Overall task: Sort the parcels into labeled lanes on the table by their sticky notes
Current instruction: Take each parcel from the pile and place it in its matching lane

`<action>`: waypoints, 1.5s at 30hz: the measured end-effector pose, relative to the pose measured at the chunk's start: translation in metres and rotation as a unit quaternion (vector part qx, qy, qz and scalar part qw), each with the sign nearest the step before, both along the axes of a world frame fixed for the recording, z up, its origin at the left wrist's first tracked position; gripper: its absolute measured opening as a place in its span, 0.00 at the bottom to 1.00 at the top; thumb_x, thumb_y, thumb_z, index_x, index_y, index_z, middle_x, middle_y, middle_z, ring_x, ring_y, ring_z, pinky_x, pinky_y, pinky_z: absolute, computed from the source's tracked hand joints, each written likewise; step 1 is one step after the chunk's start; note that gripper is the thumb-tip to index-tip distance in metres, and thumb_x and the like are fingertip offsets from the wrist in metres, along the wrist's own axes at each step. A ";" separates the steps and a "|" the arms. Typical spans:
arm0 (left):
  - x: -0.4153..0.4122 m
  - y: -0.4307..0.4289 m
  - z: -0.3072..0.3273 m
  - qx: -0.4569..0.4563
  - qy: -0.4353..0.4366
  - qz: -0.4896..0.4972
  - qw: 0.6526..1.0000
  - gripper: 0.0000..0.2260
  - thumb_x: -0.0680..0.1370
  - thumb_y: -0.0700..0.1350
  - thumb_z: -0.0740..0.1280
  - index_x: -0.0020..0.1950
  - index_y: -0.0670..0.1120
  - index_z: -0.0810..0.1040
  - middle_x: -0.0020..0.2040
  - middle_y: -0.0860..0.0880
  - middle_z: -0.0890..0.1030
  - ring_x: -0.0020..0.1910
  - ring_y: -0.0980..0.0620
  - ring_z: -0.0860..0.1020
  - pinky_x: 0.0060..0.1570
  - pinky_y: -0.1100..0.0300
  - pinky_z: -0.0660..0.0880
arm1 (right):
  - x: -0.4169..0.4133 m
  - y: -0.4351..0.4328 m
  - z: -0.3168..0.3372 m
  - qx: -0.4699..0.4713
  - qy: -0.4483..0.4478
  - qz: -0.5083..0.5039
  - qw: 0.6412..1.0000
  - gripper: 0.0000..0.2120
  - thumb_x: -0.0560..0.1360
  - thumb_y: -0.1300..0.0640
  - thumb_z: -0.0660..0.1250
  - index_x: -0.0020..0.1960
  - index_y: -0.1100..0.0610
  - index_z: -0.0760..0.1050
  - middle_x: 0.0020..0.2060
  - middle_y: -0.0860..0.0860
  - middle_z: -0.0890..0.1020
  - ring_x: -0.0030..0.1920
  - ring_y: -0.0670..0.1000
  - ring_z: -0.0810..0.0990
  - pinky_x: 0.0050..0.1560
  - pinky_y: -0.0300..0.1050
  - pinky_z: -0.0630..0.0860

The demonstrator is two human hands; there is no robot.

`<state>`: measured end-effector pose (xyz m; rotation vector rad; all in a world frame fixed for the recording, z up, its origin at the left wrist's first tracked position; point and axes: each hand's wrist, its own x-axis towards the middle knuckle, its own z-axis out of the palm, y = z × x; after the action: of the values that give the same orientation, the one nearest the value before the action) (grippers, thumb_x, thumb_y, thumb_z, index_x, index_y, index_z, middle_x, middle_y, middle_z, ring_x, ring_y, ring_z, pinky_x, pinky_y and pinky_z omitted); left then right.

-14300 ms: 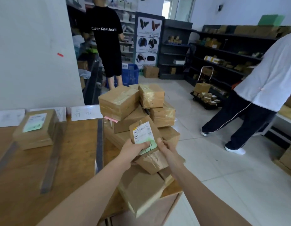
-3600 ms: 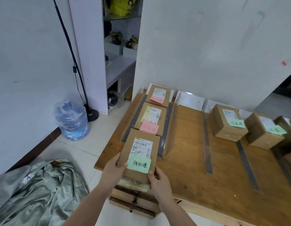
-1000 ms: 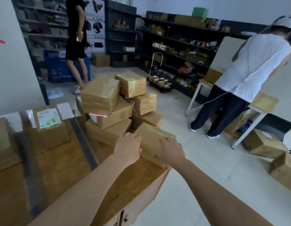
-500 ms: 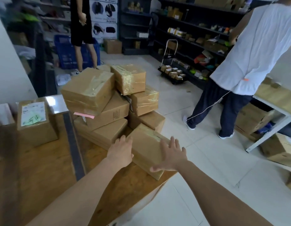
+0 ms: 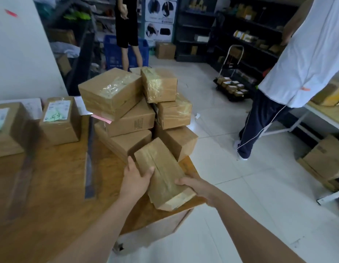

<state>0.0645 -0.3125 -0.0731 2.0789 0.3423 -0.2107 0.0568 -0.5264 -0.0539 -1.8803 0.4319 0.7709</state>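
A long taped parcel [image 5: 163,173] is held over the table [image 5: 51,186] corner, just before the stack [image 5: 130,114], the left hand [image 5: 135,179] curled round its left edge and the right hand [image 5: 196,185] round its right. It is judged stiff and fairly light; glossy tape may slip, so the bare cardboard long edges are best gripped.

Left hand [image 5: 135,178], right hand [image 5: 198,186], fingers [image 5: 181,182] curled.

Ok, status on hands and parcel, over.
Left hand, right hand: both gripping the parcel. Blank taped side up. Stack close behind it.
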 end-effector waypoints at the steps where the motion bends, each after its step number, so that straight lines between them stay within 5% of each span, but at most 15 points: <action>1: -0.006 -0.001 0.000 -0.049 0.019 0.019 0.998 0.39 0.77 0.64 0.62 0.80 0.50 0.48 0.76 0.47 0.63 0.72 0.44 0.66 0.70 0.44 0.66 | -0.008 -0.003 -0.002 0.058 0.014 -0.023 0.998 0.36 0.66 0.38 0.75 0.68 0.50 0.69 0.61 0.49 0.78 0.60 0.52 0.77 0.62 0.48 0.73; 4: -0.025 -0.010 0.006 -0.189 0.076 0.049 0.978 0.21 0.80 0.63 0.54 0.66 0.53 0.70 0.56 0.54 0.77 0.57 0.51 0.74 0.59 0.53 0.71 | -0.026 -0.008 -0.017 0.159 0.020 -0.070 0.985 0.23 0.74 0.46 0.70 0.64 0.56 0.74 0.55 0.55 0.84 0.54 0.54 0.82 0.52 0.47 0.78; 6: -0.035 -0.012 0.009 -0.229 0.075 0.068 0.968 0.16 0.82 0.61 0.51 0.55 0.56 0.74 0.50 0.56 0.78 0.53 0.53 0.74 0.60 0.54 0.70 | -0.032 -0.008 -0.023 0.196 0.016 -0.080 0.977 0.18 0.78 0.47 0.66 0.64 0.56 0.75 0.55 0.56 0.84 0.54 0.56 0.84 0.50 0.48 0.78; 10: -0.046 -0.009 0.001 -0.260 0.071 0.099 0.958 0.13 0.84 0.49 0.56 0.64 0.53 0.77 0.62 0.51 0.79 0.62 0.48 0.76 0.67 0.47 0.71 | -0.034 -0.004 -0.029 0.225 -0.031 -0.117 0.967 0.14 0.81 0.50 0.61 0.63 0.54 0.76 0.56 0.55 0.84 0.56 0.58 0.83 0.51 0.53 0.80; 14: -0.058 -0.010 -0.003 -0.248 0.041 0.069 0.966 0.25 0.81 0.30 0.56 0.69 0.54 0.74 0.67 0.52 0.76 0.64 0.52 0.74 0.68 0.50 0.70 | -0.034 0.006 -0.034 0.165 -0.088 -0.136 0.973 0.14 0.82 0.51 0.59 0.65 0.48 0.77 0.58 0.48 0.82 0.60 0.53 0.79 0.59 0.54 0.78; 19: -0.067 -0.016 0.005 -0.194 -0.003 0.083 0.978 0.22 0.81 0.37 0.63 0.74 0.49 0.68 0.67 0.53 0.73 0.63 0.53 0.73 0.62 0.60 0.71 | -0.035 0.010 -0.038 0.122 -0.128 -0.182 0.967 0.13 0.82 0.52 0.59 0.65 0.44 0.76 0.64 0.46 0.76 0.64 0.52 0.74 0.69 0.58 0.71; 22: -0.074 -0.017 0.004 -0.205 0.032 0.096 0.974 0.24 0.75 0.48 0.73 0.67 0.52 0.67 0.59 0.55 0.77 0.51 0.57 0.76 0.48 0.63 0.73 | -0.037 0.012 -0.041 0.097 -0.149 -0.186 0.967 0.16 0.82 0.57 0.57 0.66 0.44 0.75 0.64 0.47 0.75 0.65 0.53 0.73 0.69 0.57 0.71; 25: -0.079 -0.019 -0.005 -0.239 0.086 0.124 0.959 0.24 0.73 0.47 0.76 0.63 0.48 0.68 0.55 0.53 0.78 0.51 0.53 0.77 0.47 0.62 0.72 | -0.041 0.017 -0.043 0.049 -0.190 -0.183 0.963 0.14 0.82 0.58 0.57 0.62 0.48 0.77 0.62 0.51 0.78 0.61 0.55 0.76 0.66 0.57 0.73; 27: -0.083 -0.019 -0.010 -0.229 0.087 0.132 0.961 0.17 0.74 0.43 0.74 0.59 0.47 0.71 0.53 0.52 0.79 0.49 0.53 0.77 0.46 0.60 0.75 | -0.045 0.020 -0.042 0.035 -0.206 -0.170 0.963 0.14 0.82 0.49 0.59 0.59 0.52 0.80 0.56 0.52 0.83 0.57 0.54 0.80 0.63 0.56 0.75; 30: -0.089 -0.016 -0.011 -0.223 0.077 0.146 0.961 0.14 0.76 0.39 0.72 0.59 0.46 0.73 0.52 0.51 0.80 0.51 0.50 0.78 0.50 0.55 0.78 | -0.053 0.022 -0.039 0.085 -0.175 -0.128 0.973 0.25 0.76 0.32 0.60 0.54 0.51 0.83 0.46 0.49 0.87 0.50 0.52 0.85 0.57 0.54 0.80; 33: -0.098 -0.017 -0.005 -0.223 0.052 0.157 0.961 0.17 0.76 0.37 0.71 0.62 0.48 0.71 0.53 0.53 0.78 0.53 0.50 0.77 0.48 0.59 0.77 | -0.060 0.023 -0.041 0.109 -0.165 -0.097 0.976 0.35 0.64 0.23 0.64 0.60 0.47 0.80 0.49 0.47 0.86 0.53 0.52 0.84 0.60 0.55 0.78; 37: -0.110 -0.014 0.002 -0.241 -0.003 0.166 0.956 0.25 0.76 0.37 0.71 0.71 0.48 0.69 0.57 0.53 0.79 0.54 0.53 0.79 0.46 0.61 0.77 | -0.070 0.027 -0.033 0.117 -0.209 -0.103 0.965 0.32 0.69 0.33 0.69 0.67 0.49 0.74 0.54 0.48 0.84 0.54 0.50 0.82 0.54 0.48 0.81; 40: -0.120 -0.008 0.013 -0.258 -0.043 0.169 0.950 0.24 0.76 0.36 0.70 0.70 0.51 0.71 0.54 0.56 0.81 0.51 0.57 0.80 0.43 0.64 0.78 | -0.079 0.034 -0.019 0.152 -0.249 -0.112 0.950 0.18 0.77 0.46 0.67 0.65 0.49 0.72 0.52 0.48 0.84 0.51 0.47 0.83 0.40 0.36 0.79; 45: -0.137 0.008 0.039 -0.267 -0.104 0.185 0.940 0.21 0.78 0.37 0.68 0.63 0.58 0.69 0.51 0.60 0.79 0.50 0.59 0.79 0.37 0.68 0.78 | -0.085 0.061 0.000 0.185 -0.281 -0.097 0.937 0.18 0.77 0.47 0.67 0.65 0.48 0.71 0.52 0.47 0.83 0.50 0.47 0.84 0.39 0.36 0.80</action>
<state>-0.0729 -0.3048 -0.0346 1.4513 0.4795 0.1330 -0.0279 -0.4652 -0.0539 -1.5785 0.0930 0.1431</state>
